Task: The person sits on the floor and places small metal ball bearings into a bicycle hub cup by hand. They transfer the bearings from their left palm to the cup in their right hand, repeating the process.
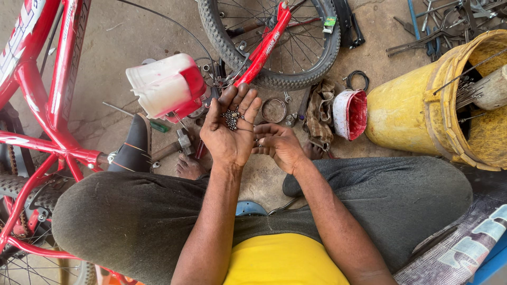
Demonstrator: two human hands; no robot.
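A small heap of dark steel bearing balls (231,119) lies in the cupped palm of the left hand (231,129), which is held palm-up with its fingers spread apart, above the concrete floor (116,47). The right hand (280,145) sits just beside it, fingers loosely curled with the tips drawn together towards the left palm; whether they pinch a ball cannot be told. Just left of the raised fingers stands a tilted red and white plastic container (166,84), smooth and glossy, with a pale torn band across its side. To the right of the hands a second, smaller red and white tub (349,113) lies on its side, its red inside showing, next to a crumpled brown rag (318,108). A thin metal ring (273,110) and small nuts lie on the floor between them. Beyond, a knobbly black tyre on a spoked wheel (274,42) is crossed by a red fork blade (264,47). A scuffed yellow bucket (417,113) holding thin metal spokes fills the right edge of the floor, with loose tools (428,37) behind it. A red bicycle frame (47,105) with a black saddle (134,148) stands at the left edge. The person's grey trousers (132,216) and yellow shirt (282,261) fill the near edge.
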